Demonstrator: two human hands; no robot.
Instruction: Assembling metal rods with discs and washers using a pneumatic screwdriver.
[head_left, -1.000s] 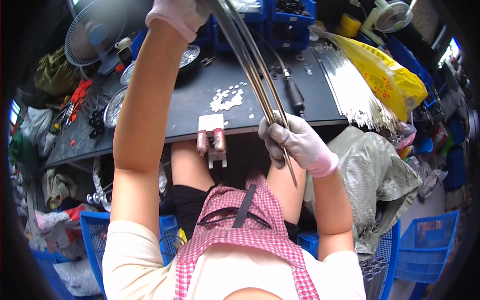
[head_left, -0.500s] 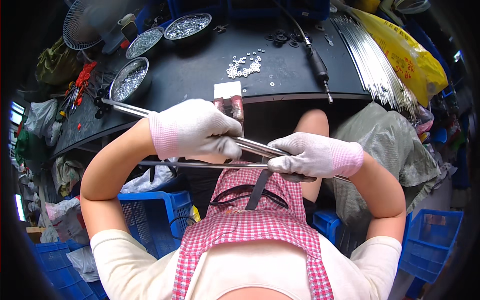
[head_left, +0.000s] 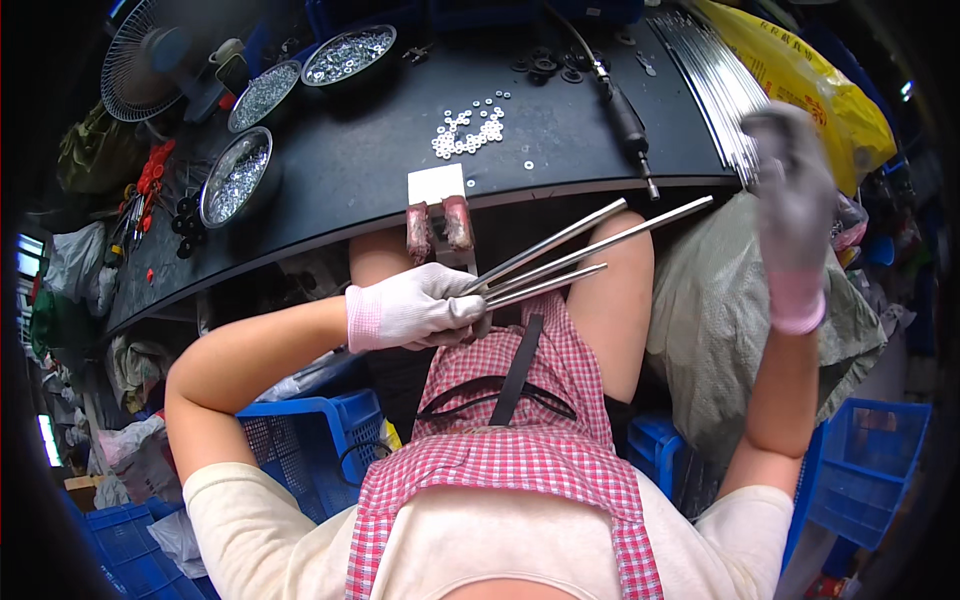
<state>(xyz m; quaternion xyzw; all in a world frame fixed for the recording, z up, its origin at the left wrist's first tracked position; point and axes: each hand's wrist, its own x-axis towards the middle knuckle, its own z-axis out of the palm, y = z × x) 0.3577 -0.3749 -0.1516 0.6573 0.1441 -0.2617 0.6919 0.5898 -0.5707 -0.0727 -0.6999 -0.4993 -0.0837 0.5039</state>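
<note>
My left hand, in a white glove with a pink cuff, is closed around a few shiny metal rods. The rods fan out to the right over my lap, their far ends apart. My right hand, gloved too, is raised at the right beside a pile of long metal rods on the table. Motion smears its fingers, so I cannot see whether it touches the pile. Just beyond my left hand, a clamp-like fixture with two red-wrapped posts and a white block sits at the table edge.
Small washers lie scattered on the dark table. Metal bowls of small parts stand at the left. A rotary hand tool lies near the front edge. Right of my lap is a grey-green sack; blue crates stand lower down.
My right hand has let go of the rods and swung up and right to the rod pile. My left hand has moved slightly right and down, keeping its rods, now pointing up and right.
</note>
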